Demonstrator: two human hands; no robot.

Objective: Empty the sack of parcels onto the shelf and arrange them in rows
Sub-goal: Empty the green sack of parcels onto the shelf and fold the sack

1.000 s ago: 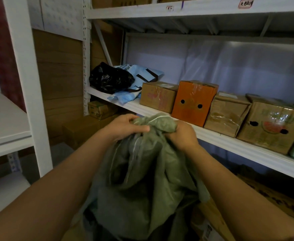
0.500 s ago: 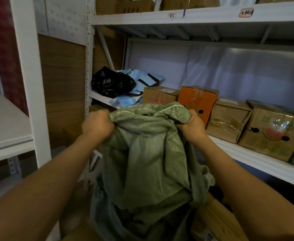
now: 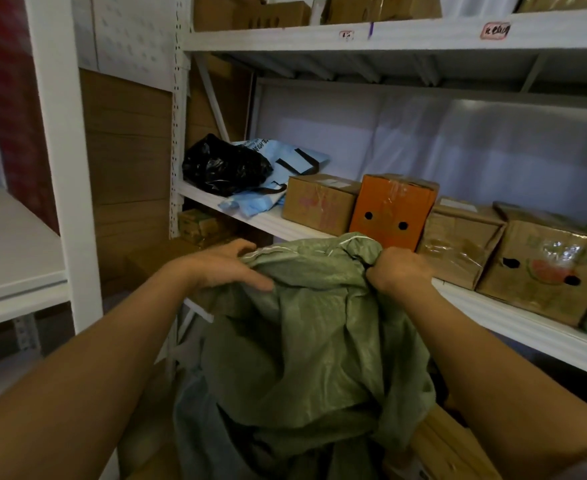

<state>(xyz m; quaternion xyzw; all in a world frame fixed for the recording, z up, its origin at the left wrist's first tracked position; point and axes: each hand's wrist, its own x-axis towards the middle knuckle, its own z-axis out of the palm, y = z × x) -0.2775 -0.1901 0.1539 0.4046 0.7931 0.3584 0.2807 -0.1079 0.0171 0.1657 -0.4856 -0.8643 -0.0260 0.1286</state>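
Green sack (image 3: 306, 341), orange box (image 3: 392, 209), white shelf (image 3: 527, 327)

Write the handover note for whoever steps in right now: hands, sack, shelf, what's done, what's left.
Left hand: fingers lie fairly straight on the sack near its top hem, no firm grip.
Right hand: fist bunched on the sack's top edge.
Sack: green, crumpled, held up in front of the shelf, below its edge.
Shelf: black bag, blue mailers, then a row of boxes.
Done: cannot tell what came from this sack.
Left: open it, tip parcels out, line them up.
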